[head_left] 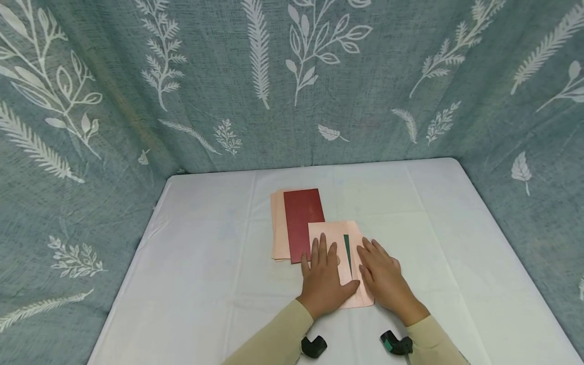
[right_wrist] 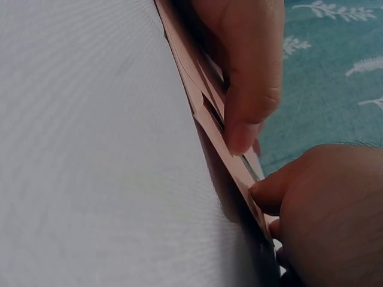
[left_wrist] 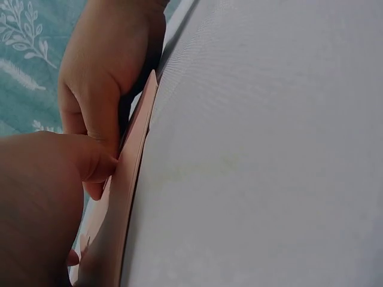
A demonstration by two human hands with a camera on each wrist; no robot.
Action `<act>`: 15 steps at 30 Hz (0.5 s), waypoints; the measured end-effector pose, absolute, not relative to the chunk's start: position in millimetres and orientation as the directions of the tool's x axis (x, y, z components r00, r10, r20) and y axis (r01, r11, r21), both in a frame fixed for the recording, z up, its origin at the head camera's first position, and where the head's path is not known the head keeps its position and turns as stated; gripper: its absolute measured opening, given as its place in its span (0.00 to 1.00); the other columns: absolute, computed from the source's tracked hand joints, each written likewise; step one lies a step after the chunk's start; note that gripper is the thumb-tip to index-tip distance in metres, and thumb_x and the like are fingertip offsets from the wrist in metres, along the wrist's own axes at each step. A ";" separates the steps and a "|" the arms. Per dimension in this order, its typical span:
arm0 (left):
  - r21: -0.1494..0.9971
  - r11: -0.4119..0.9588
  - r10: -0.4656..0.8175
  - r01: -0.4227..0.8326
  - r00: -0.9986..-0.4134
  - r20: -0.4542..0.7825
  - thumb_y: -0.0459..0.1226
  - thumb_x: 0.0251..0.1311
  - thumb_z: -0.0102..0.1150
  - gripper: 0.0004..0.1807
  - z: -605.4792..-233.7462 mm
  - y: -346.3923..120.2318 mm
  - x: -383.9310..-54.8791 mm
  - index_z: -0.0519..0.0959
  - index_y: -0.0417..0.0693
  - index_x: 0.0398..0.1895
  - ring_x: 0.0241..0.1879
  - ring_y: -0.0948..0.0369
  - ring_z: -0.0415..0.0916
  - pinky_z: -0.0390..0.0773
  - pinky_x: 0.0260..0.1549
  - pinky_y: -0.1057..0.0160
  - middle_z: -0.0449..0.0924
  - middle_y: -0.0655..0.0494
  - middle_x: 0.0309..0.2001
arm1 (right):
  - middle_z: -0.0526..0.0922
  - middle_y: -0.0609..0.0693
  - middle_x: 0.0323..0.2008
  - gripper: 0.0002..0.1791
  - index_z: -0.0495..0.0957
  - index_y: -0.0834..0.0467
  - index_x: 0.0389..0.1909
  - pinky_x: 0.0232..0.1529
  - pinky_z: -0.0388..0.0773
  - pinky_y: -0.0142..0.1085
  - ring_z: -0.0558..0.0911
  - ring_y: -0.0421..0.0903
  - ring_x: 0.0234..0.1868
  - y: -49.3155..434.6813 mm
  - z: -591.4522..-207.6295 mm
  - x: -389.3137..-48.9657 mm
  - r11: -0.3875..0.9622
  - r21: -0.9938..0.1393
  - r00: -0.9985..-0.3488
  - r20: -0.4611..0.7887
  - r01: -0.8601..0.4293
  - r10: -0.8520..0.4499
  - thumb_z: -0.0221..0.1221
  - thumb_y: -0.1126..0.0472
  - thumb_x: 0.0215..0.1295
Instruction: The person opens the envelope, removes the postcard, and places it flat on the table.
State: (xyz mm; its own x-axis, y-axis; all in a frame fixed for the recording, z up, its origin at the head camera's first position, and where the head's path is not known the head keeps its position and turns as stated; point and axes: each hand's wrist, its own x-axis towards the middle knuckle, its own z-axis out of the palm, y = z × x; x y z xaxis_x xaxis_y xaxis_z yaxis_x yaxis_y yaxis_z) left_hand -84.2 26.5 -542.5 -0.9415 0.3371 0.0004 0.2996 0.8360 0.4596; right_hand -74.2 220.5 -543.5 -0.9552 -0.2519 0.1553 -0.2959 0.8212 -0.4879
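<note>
left hand: flat, fingers straight, pressing on pink folded paper | right hand: flat, fingers loosely spread, pressing the same paper's right side | paper lay under both hands on white tabletop | just beyond left hand: dark red sheet on pink stack

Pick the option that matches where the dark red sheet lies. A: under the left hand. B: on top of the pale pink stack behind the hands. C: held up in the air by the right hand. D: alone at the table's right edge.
B: the dark red sheet lies flat on the pale pink stack, beyond the left hand and right hand, which press on a separate folded pink paper.
</note>
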 end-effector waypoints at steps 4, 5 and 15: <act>0.485 0.823 0.318 0.294 -0.947 0.034 0.55 0.67 0.67 0.50 -544.8 28.5 -85.1 0.60 0.38 0.84 0.86 0.42 0.36 0.42 0.74 0.26 0.41 0.38 0.88 | 0.68 0.64 0.79 0.26 0.74 0.66 0.75 0.62 0.67 0.71 0.62 0.66 0.80 220.2 -543.1 -74.5 0.823 -0.485 -0.955 0.157 -0.296 -0.251 0.61 0.64 0.80; 0.493 0.818 0.317 0.296 -0.948 0.042 0.54 0.66 0.67 0.49 -544.1 29.0 -85.2 0.61 0.38 0.83 0.85 0.41 0.37 0.42 0.73 0.25 0.42 0.38 0.87 | 0.68 0.64 0.79 0.26 0.74 0.66 0.75 0.62 0.67 0.71 0.62 0.66 0.80 220.2 -543.0 -74.6 0.824 -0.485 -0.956 0.157 -0.295 -0.250 0.61 0.64 0.80; 0.514 0.810 0.321 0.281 -0.947 0.013 0.51 0.62 0.68 0.48 -537.0 31.1 -85.1 0.64 0.40 0.82 0.85 0.38 0.35 0.41 0.71 0.22 0.41 0.35 0.87 | 0.68 0.65 0.79 0.26 0.74 0.67 0.75 0.63 0.66 0.71 0.62 0.66 0.81 220.1 -542.9 -74.4 0.822 -0.490 -0.958 0.149 -0.288 -0.247 0.60 0.64 0.81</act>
State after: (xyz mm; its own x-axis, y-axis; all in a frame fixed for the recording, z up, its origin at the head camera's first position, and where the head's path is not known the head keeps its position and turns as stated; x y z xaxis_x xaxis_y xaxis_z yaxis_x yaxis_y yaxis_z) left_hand -85.1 31.1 -537.0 -0.9471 0.3207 0.0126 0.2812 0.8104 0.5139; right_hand -74.4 220.1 -542.9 -0.9575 -0.2467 0.1494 -0.2884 0.8224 -0.4905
